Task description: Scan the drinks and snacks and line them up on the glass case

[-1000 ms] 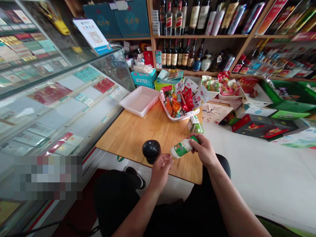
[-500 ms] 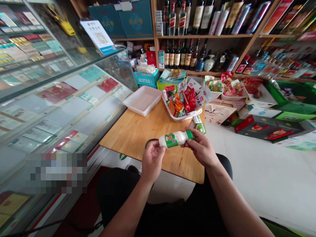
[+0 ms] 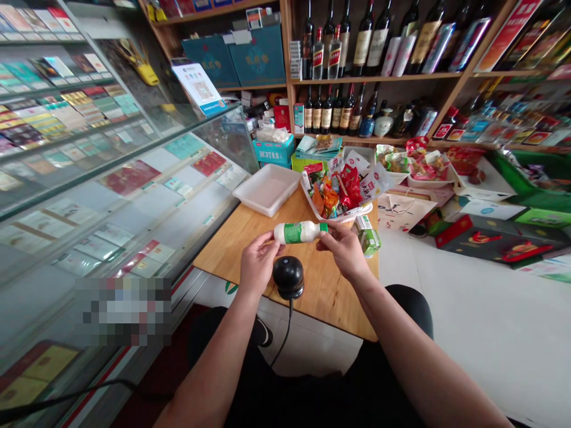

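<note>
A small white plastic bottle [image 3: 307, 232] with a green label and green cap lies sideways between my two hands, above the wooden table. My left hand [image 3: 260, 260] pinches its base end. The cap end is gripped by the fingers of my right hand [image 3: 342, 246]. Below the bottle, close to my left hand, a round black device [image 3: 288, 276] with a cable stands near the table's front edge; it looks like a desktop scanner. To the right of my right hand sits a green and white package [image 3: 366, 236].
On the wooden table [image 3: 223, 249] stand a white tray [image 3: 266, 190] and a white basket [image 3: 314, 208] of snack packets. A glass display counter [image 3: 147, 196] runs along the left. Shelves of bottles [image 3: 363, 44] are behind, and gift boxes [image 3: 495, 238] lie on the floor at right.
The bottle has moved left and up in both hands and turned about its length, showing another side of the label. The black device, mostly hidden before, is now in plain view.
</note>
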The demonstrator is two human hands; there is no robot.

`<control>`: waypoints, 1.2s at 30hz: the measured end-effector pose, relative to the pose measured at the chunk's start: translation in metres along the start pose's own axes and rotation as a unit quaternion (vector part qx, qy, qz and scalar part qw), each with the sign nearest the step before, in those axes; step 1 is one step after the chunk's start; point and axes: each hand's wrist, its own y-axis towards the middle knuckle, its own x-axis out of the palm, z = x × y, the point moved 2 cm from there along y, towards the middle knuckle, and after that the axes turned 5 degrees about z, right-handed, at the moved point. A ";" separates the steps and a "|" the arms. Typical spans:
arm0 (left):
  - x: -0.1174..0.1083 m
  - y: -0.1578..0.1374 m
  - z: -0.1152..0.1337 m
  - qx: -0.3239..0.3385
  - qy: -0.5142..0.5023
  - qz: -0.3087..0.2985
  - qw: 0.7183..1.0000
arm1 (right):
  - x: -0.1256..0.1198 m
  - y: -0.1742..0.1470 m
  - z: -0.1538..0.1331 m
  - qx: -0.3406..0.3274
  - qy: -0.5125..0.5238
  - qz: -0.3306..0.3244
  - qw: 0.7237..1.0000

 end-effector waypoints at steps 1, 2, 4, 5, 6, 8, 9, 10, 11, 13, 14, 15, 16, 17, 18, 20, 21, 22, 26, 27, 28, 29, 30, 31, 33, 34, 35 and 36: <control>-0.001 0.003 -0.001 0.000 0.002 0.005 1.000 | 0.002 0.003 0.001 0.007 -0.009 0.006 1.000; -0.002 0.006 -0.003 0.000 0.005 0.010 1.000 | 0.004 0.005 0.002 0.014 -0.019 0.008 1.000; -0.004 0.010 -0.006 0.007 0.011 0.025 1.000 | 0.007 0.009 0.004 0.028 -0.042 0.007 0.999; -0.006 0.012 -0.008 0.013 0.013 0.032 0.999 | 0.009 0.011 0.005 0.035 -0.053 0.005 0.998; -0.007 0.014 -0.009 0.019 0.014 0.039 0.999 | 0.010 0.012 0.006 0.042 -0.064 0.003 0.997; -0.009 0.018 -0.013 0.027 0.014 0.047 0.998 | 0.013 0.014 0.011 0.057 -0.078 -0.004 0.995; -0.010 0.019 -0.015 0.027 0.013 0.047 0.998 | 0.014 0.014 0.013 0.066 -0.080 -0.007 0.995; -0.012 0.021 -0.017 0.025 0.012 0.046 0.999 | 0.016 0.015 0.016 0.076 -0.079 -0.009 0.994; -0.012 0.023 -0.019 0.022 0.012 0.045 0.999 | 0.017 0.016 0.020 0.084 -0.077 -0.009 0.993; -0.014 0.026 -0.023 0.018 0.014 0.042 0.999 | 0.020 0.019 0.027 0.101 -0.075 -0.005 0.992; -0.015 0.028 -0.025 0.017 0.015 0.042 0.999 | 0.021 0.021 0.031 0.110 -0.078 -0.002 0.991; -0.015 0.030 -0.027 0.016 0.016 0.042 0.999 | 0.022 0.023 0.034 0.119 -0.081 -0.001 0.990; -0.016 0.032 -0.030 0.013 0.015 0.041 0.999 | 0.023 0.025 0.038 0.127 -0.085 0.000 0.988; -0.016 0.034 -0.032 0.010 0.015 0.039 0.999 | 0.023 0.027 0.042 0.135 -0.089 0.002 0.987; -0.016 0.035 -0.035 0.005 0.015 0.039 0.999 | 0.023 0.029 0.046 0.140 -0.093 0.004 0.986; -0.017 0.039 -0.040 -0.005 0.022 0.038 0.999 | 0.023 0.032 0.054 0.148 -0.101 0.007 0.984; -0.018 0.040 -0.043 -0.010 0.029 0.037 0.999 | 0.023 0.034 0.058 0.151 -0.104 0.009 0.983; -0.018 0.041 -0.045 -0.014 0.037 0.035 0.999 | 0.023 0.035 0.063 0.157 -0.107 0.009 0.982; -0.020 0.043 -0.055 -0.041 0.058 0.033 0.997 | 0.021 0.038 0.081 0.182 -0.110 0.007 0.977; -0.020 0.043 -0.058 -0.051 0.061 0.036 0.996 | 0.021 0.039 0.086 0.190 -0.110 0.007 0.976; -0.021 0.043 -0.061 -0.060 0.064 0.037 0.995 | 0.021 0.039 0.090 0.198 -0.111 0.008 0.974; -0.021 0.043 -0.064 -0.068 0.067 0.037 0.995 | 0.020 0.039 0.094 0.207 -0.113 0.009 0.972; -0.022 0.042 -0.067 -0.072 0.070 0.036 0.994 | 0.020 0.039 0.097 0.215 -0.117 0.010 0.970; -0.023 0.042 -0.070 -0.075 0.074 0.034 0.994 | 0.020 0.039 0.100 0.221 -0.120 0.011 0.968; -0.025 0.042 -0.076 -0.075 0.079 0.032 0.994 | 0.020 0.038 0.103 0.230 -0.122 0.011 0.965; -0.026 0.042 -0.078 -0.074 0.081 0.032 0.993 | 0.020 0.037 0.104 0.232 -0.122 0.011 0.965; -0.027 0.042 -0.081 -0.073 0.083 0.033 0.993 | 0.021 0.037 0.105 0.233 -0.122 0.012 0.965; -0.028 0.042 -0.083 -0.072 0.085 0.035 0.993 | 0.021 0.036 0.105 0.231 -0.123 0.012 0.965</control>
